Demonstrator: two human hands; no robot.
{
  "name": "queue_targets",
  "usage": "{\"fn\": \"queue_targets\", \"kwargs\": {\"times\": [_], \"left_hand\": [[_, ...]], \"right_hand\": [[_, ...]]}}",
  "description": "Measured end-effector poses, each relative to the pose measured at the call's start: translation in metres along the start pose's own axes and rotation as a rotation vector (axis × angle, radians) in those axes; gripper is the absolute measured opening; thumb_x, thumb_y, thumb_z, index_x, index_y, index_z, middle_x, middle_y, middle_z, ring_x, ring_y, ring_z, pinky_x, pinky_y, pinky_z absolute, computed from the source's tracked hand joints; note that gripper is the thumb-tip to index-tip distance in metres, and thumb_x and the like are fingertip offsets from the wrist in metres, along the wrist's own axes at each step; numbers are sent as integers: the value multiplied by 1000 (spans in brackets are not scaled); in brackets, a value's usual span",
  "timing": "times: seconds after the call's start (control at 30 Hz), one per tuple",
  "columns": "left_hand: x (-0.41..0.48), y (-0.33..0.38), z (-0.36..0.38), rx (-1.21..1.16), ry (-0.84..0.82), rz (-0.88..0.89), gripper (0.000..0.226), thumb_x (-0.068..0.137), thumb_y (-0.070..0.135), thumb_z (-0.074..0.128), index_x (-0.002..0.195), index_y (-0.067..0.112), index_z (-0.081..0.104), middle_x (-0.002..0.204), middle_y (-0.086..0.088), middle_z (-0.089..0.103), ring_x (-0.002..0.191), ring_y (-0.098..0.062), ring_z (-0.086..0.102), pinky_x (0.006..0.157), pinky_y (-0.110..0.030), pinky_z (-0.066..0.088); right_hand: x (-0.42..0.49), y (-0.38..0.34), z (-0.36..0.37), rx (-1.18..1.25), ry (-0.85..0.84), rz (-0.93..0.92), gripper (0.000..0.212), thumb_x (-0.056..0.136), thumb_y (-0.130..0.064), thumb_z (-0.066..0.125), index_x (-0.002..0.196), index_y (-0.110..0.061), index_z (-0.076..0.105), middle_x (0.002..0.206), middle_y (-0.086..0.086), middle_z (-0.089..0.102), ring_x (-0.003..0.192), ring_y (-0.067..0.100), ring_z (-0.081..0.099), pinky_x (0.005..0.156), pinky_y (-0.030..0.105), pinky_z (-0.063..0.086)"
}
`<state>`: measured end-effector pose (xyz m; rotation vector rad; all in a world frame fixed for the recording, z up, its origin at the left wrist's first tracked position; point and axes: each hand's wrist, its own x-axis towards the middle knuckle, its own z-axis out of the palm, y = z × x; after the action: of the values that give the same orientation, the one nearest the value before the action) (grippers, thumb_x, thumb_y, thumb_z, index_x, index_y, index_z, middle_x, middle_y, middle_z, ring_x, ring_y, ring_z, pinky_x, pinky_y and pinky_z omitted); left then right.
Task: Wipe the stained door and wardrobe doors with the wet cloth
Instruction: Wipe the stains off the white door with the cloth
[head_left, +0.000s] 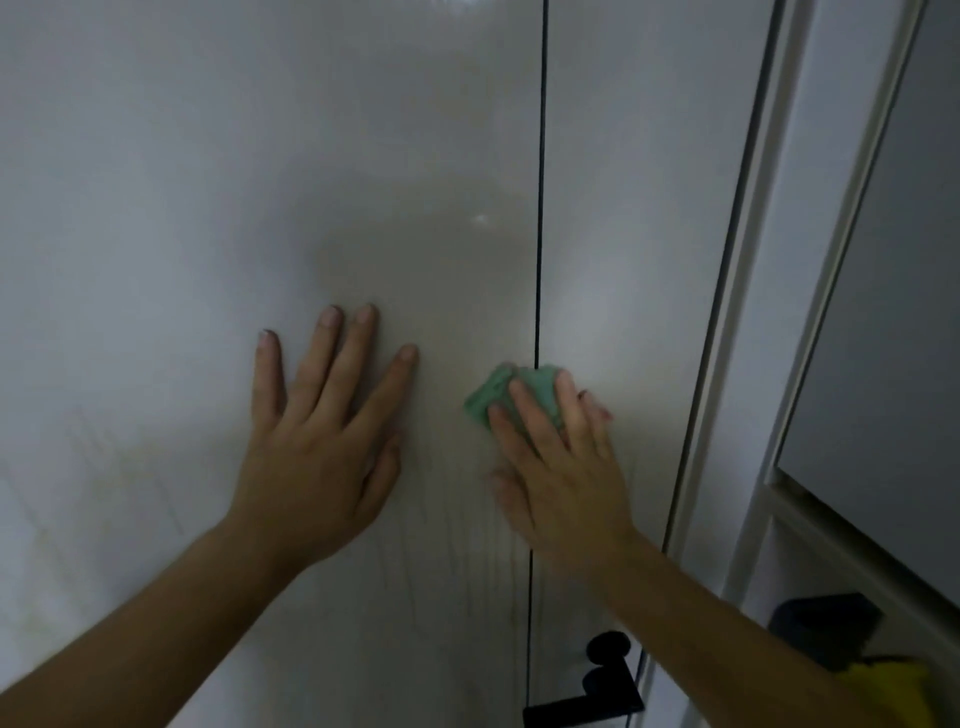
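Observation:
A glossy white door (208, 208) fills most of the head view, split by a dark vertical seam (540, 208). My left hand (322, 436) lies flat on the left panel with straight, spread fingers. My right hand (556, 462) presses a folded green cloth (498, 395) against the surface right at the seam, with its fingers laid over the cloth. Faint wet drip streaks (467, 545) run down the panel below the hands.
A black lever handle (592, 686) sits low by the seam. On the right stands a white frame (737, 312) and a grey panelled surface (883, 312). A dark object (826, 629) and something yellow (888, 691) lie at the bottom right.

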<state>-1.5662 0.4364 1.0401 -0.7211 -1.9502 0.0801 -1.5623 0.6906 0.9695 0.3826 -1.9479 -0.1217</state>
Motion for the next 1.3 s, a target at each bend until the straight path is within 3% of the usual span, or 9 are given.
{"fn": "queue_targets", "kwargs": {"times": [0.13,0.3,0.4,0.6,0.73,0.83,0.97,1.17,1.3], "left_hand": [[-10,3,2,14,-24,-8,69,95,36,44,159,11,34,168,-23,16,156,-44,12,119,-73,13],[-26,12,9,14,-67,-13,72,95,37,47,160,11,30,168,-24,14,156,-44,10,119,-73,13],[-27,17,9,0,-65,-37,72,95,36,47,160,10,30,168,-25,12,156,-44,8,119,-73,12],[-42,21,10,-5,-103,-46,72,94,34,50,160,11,31,168,-24,14,156,-43,12,117,-74,16],[-48,13,4,12,-122,-21,71,95,35,50,160,12,31,169,-22,15,157,-41,13,119,-71,17],[-51,3,-1,17,-119,-81,72,95,36,47,160,11,30,169,-24,12,157,-44,9,119,-72,16],[-58,-12,-1,40,-111,-151,74,94,36,46,161,12,27,168,-27,8,156,-48,6,118,-74,14],[-84,-20,3,52,-137,-191,77,94,36,51,162,14,25,169,-24,8,157,-45,5,118,-74,13],[-97,-28,3,37,-143,-188,74,95,35,49,162,15,26,170,-22,9,157,-43,6,118,-73,14]], "right_hand": [[56,15,-12,58,197,346,62,106,-45,32,158,-12,23,167,8,10,154,43,2,125,55,1],[-10,-39,13,43,-18,-10,65,103,-46,43,159,-22,20,168,1,13,156,39,1,126,52,2],[-15,-20,9,16,0,-44,61,105,-45,40,159,-23,21,167,-2,13,157,35,2,126,51,6],[-6,-8,0,94,93,538,66,108,-45,23,160,-7,9,168,17,4,154,46,-1,125,59,2],[-71,-54,20,68,-151,223,68,104,-51,33,158,-13,17,167,8,2,155,39,-12,122,61,12],[-18,-35,4,108,-39,112,62,106,-45,33,158,-13,24,168,5,7,155,39,-8,125,57,7],[78,-38,-16,84,87,191,63,106,-43,35,159,-10,26,166,8,7,153,48,7,126,56,2],[1,-70,19,-11,-76,-288,69,102,-45,49,160,-18,23,167,2,17,156,37,10,127,50,6],[46,-52,-1,52,49,-143,64,102,-38,50,158,-16,27,166,3,17,153,42,17,126,53,8]]}}
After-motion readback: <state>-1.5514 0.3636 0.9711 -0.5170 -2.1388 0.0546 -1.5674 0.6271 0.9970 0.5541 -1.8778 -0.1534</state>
